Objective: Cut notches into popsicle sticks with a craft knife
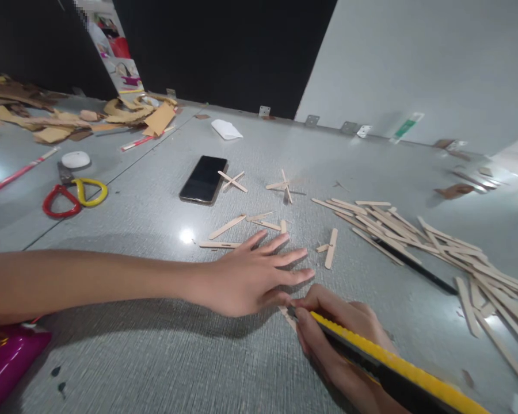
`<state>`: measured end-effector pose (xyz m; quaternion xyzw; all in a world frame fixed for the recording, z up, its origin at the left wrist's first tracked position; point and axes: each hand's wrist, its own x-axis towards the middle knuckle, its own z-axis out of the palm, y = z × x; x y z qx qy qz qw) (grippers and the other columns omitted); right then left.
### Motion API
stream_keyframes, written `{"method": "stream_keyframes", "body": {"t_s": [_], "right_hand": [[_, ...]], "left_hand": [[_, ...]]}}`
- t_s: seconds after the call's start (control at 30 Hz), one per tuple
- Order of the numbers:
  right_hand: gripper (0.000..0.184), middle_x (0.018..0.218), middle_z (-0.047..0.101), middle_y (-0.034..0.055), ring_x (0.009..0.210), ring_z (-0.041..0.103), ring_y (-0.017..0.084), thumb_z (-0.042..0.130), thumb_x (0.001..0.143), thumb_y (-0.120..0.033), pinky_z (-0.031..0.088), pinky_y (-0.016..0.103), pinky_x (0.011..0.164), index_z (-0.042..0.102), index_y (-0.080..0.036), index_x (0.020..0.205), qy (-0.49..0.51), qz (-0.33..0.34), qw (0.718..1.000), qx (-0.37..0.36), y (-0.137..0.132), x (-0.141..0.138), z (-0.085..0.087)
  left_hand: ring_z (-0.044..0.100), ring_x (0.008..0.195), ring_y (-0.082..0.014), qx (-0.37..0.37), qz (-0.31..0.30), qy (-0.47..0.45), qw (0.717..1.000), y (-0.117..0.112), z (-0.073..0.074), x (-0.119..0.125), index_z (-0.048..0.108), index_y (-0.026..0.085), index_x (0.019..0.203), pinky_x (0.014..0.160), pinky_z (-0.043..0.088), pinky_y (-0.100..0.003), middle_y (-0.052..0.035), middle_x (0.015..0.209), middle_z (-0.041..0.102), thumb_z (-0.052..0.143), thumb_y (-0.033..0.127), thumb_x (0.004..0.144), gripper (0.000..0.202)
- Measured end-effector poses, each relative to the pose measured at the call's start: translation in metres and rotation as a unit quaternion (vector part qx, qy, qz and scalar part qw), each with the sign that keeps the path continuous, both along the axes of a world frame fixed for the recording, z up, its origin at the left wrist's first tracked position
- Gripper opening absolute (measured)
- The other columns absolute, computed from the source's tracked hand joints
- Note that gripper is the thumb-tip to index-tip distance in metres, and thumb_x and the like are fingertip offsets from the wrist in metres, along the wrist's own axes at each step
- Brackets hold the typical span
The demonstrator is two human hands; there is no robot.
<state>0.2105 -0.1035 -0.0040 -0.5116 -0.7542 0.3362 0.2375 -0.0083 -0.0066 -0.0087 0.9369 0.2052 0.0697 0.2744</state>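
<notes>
My left hand [246, 279] lies flat on the grey table, fingers spread, with its thumb by the end of a small wooden craft stick [288, 318]. Gripped in my right hand [332, 328] is a yellow and black utility knife [380, 361], its tip at that stick. Both hands nearly meet there, so part of the stick is hidden. Just beyond my left fingers lie cut craft stick pieces [227, 227]. Crossed sticks [233, 181] rest beside a black phone [204, 179], and another crossed set [285, 185] sits to their right. A joined pair [331, 248] lies nearer my right hand.
A loose pile of craft sticks [449, 253] spreads across the right, with a black pen-like stick [414, 265] among it. Scissors [71, 198], a white mouse [75, 160] and cardboard scraps [52, 118] lie left. A shiny purple packet [19, 356] is near my left forearm.
</notes>
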Motion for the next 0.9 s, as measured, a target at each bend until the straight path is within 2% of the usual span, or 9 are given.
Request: {"method": "stream_keyframes", "body": {"t_s": [0.1,0.27,0.4,0.53,0.7,0.8,0.9], "right_hand": [[0.023,0.065,0.052,-0.0084,0.052,0.043,0.012,0.047,0.114,-0.038,0.039,0.028,0.053,0.059,-0.026,0.098,-0.027,0.017,0.999,0.003,0.002,-0.001,0.004],[0.026,0.072,0.064,-0.0031,0.059,0.058,0.015,0.045,0.114,-0.040,0.047,0.030,0.060,0.058,-0.027,0.097,-0.063,0.044,0.997,0.009,0.003,0.002,0.010],[0.025,0.068,0.064,-0.0021,0.056,0.060,0.017,0.046,0.112,-0.039,0.048,0.032,0.058,0.058,-0.029,0.092,-0.094,0.019,0.994,0.043,0.000,0.002,0.010],[0.026,0.063,0.063,-0.0012,0.050,0.059,0.018,0.044,0.112,-0.041,0.052,0.033,0.056,0.063,-0.030,0.097,-0.060,-0.011,0.995,0.083,0.001,-0.001,0.012],[0.025,0.056,0.057,-0.0043,0.040,0.049,0.016,0.049,0.110,-0.041,0.049,0.028,0.044,0.065,-0.030,0.095,-0.019,0.051,0.995,0.084,0.008,0.000,0.018],[0.024,0.060,0.059,-0.0029,0.045,0.054,0.017,0.047,0.110,-0.043,0.052,0.030,0.050,0.065,-0.030,0.100,-0.010,0.029,0.995,0.100,0.006,0.002,0.016],[0.024,0.066,0.061,-0.0029,0.051,0.055,0.016,0.047,0.112,-0.040,0.050,0.029,0.053,0.062,-0.029,0.097,-0.018,0.035,0.997,0.064,0.003,0.004,0.009]], "left_hand": [[-0.002,0.169,-0.0398,0.002,-0.001,0.012,1.000,0.000,0.002,0.000,0.040,0.025,0.169,0.133,0.008,-0.076,-0.0080,0.182,0.018,0.042,0.037,0.117,0.053],[-0.003,0.169,-0.0401,-0.009,0.011,0.012,1.000,-0.001,-0.001,0.000,0.036,0.028,0.171,0.133,0.007,-0.074,-0.0046,0.183,0.014,0.040,0.041,0.118,0.055],[0.000,0.168,-0.0435,-0.013,0.015,0.009,1.000,-0.002,0.000,0.001,0.038,0.025,0.171,0.131,0.007,-0.078,-0.0074,0.182,0.016,0.040,0.040,0.118,0.055],[-0.002,0.168,-0.0447,-0.016,0.019,0.026,0.999,-0.002,0.005,0.002,0.040,0.025,0.170,0.132,0.005,-0.077,-0.0073,0.183,0.016,0.041,0.038,0.118,0.054],[-0.008,0.168,-0.0397,-0.034,0.020,0.025,0.999,-0.002,0.005,0.001,0.036,0.029,0.172,0.133,0.002,-0.073,-0.0042,0.183,0.013,0.041,0.041,0.117,0.056],[-0.008,0.168,-0.0407,-0.029,0.021,0.022,0.999,-0.002,0.004,0.001,0.037,0.027,0.171,0.133,0.002,-0.074,-0.0045,0.183,0.013,0.041,0.040,0.117,0.056],[-0.006,0.168,-0.0417,-0.025,0.022,0.023,0.999,-0.002,0.005,0.002,0.039,0.026,0.171,0.133,0.004,-0.075,-0.0059,0.183,0.015,0.043,0.039,0.117,0.055]]}}
